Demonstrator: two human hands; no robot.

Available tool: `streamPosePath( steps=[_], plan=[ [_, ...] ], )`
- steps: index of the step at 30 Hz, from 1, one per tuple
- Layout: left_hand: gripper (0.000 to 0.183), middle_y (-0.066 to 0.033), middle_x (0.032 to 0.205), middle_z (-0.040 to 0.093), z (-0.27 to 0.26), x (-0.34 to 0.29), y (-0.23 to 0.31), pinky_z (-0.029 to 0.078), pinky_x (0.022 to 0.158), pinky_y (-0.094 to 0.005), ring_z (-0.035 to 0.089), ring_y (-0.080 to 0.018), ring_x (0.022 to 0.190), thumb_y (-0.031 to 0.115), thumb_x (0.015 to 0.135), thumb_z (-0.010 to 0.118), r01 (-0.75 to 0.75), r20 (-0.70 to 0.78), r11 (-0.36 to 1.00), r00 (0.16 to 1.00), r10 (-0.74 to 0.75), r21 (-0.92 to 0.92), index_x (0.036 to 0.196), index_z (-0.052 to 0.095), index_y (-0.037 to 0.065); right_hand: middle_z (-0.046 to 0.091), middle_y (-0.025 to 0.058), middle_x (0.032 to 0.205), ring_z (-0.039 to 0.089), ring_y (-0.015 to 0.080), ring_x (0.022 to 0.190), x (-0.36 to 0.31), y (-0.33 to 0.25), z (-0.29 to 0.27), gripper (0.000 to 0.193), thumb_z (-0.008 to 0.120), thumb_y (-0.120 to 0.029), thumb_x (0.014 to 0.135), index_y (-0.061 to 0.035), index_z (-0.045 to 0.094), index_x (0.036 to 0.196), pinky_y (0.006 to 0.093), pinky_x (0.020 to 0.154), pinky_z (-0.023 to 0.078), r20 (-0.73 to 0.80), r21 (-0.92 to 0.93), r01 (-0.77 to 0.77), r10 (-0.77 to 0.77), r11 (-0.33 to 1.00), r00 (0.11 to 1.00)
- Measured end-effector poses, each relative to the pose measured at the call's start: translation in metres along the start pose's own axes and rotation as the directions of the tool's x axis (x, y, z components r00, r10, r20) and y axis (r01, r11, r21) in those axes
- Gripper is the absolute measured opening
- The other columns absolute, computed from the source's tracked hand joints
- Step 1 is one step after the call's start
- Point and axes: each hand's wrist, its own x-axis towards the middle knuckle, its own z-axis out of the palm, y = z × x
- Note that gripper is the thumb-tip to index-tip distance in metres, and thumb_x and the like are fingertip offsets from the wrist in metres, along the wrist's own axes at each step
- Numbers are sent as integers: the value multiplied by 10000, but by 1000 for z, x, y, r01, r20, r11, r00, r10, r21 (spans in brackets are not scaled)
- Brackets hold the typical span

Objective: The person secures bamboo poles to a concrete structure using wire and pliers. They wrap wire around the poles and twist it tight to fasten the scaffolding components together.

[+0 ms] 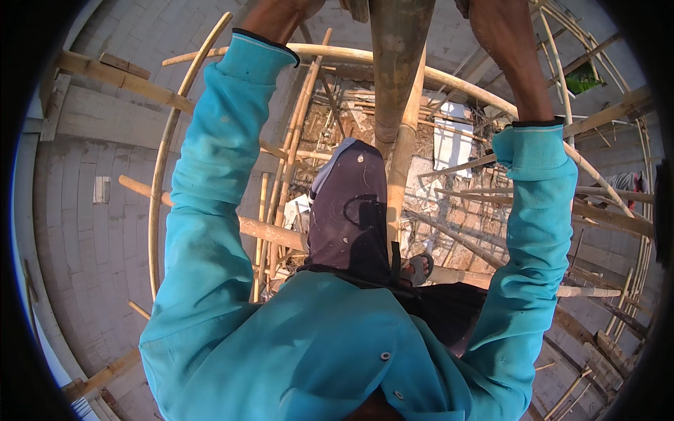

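Both my arms, in turquoise sleeves, stretch up to the top edge of the view. Only the wrist end of my left hand (298,8) shows; its fingers are cut off by the edge. Likewise my right hand (486,12) is mostly out of view, so I cannot see what it holds. Between them a thick upright bamboo pole (401,67) runs down in front of me. Beside its lower part stands a paler bamboo pole (400,179). My bent knee (351,203), in dark trousers, is close to both poles.
Bamboo scaffolding surrounds me, with a curved pole (163,158) at left and a horizontal pole (270,230) by my knee. A grey block wall (77,203) rises at left. Far below lies rubble-strewn ground with a white sheet (453,144). A sandalled foot (419,269) rests near a pole.
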Motion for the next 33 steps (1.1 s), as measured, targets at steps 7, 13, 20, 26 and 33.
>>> streamPosePath(
  steps=[7,13,20,26,33],
  plan=[
    [584,-116,969,738,-5,-1,10,589,635,-284,707,-181,792,218,749,916,-14,124,980,992,-11,200,1214,668,-36,471,-31,600,409,69,543,2,12,6,319,614,-200,1024,-71,582,734,256,482,307,-39,218,-35,44,975,998],
    [625,-136,976,735,1,3,31,631,625,-341,718,-217,827,157,768,878,76,222,980,968,-116,182,1283,599,-61,519,-5,580,448,79,500,8,7,-3,297,623,-176,1002,-52,606,732,256,455,320,-12,204,-174,180,963,984],
    [844,-156,1223,698,-16,12,-16,581,957,-388,689,-245,1098,211,668,977,-40,148,992,989,22,116,1350,547,-38,514,27,766,405,129,599,10,-24,-5,181,489,-120,1033,-2,593,943,311,539,367,327,607,-614,546,505,771],
    [817,-136,1238,690,-14,15,-16,569,995,-393,686,-252,1100,160,657,979,-5,109,1000,994,4,13,1334,563,-25,648,77,770,624,166,646,-15,5,-27,361,544,-302,1064,28,644,958,318,616,527,291,580,-559,490,593,822],
    [746,-142,1184,709,-13,8,-27,608,922,-389,691,-235,1086,122,647,973,3,61,1000,998,-3,-13,1273,603,-45,657,234,1022,667,416,942,-308,2,-6,385,648,-323,974,6,632,1174,475,801,544,876,-135,-288,250,948,412]
  ],
)
